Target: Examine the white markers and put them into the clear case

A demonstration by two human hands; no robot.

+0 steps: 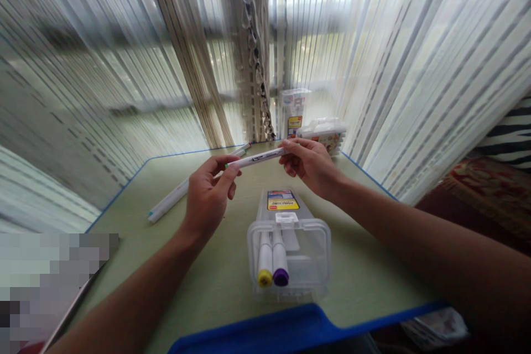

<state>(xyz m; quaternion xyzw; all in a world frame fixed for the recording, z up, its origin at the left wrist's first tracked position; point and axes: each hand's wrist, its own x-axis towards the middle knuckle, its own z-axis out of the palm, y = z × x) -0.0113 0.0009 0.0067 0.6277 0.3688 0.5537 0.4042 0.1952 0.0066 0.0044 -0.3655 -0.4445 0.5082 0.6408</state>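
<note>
A clear plastic case (313, 249) is laid lengthwise on the table (360, 293), its broad end turned to the near side and a yellow-and-blue label (282, 200) carried on its farther part. Two white markers are seen side by side in its left half, a yellow-ended marker (265, 260) and a purple-ended marker (280, 260), both with their coloured ends pointed near. At the far edge, a tall clear container (293, 113) is stood upright, and a clear box (323, 131) is placed just to its right; their contents cannot be made out clearly.

A white printed marker (261, 159) is held over the table, beyond the case, between the two hands. Its green-tipped end is pinched by the left hand (215, 180) and pointed left; its other end is gripped in the fingertips of the right hand (305, 163). Its long axis is run mostly left to right, the right end slightly farther. More white markers (170, 202) are laid on the left, aligned from near left to far right and partly hidden by the left hand.
</note>
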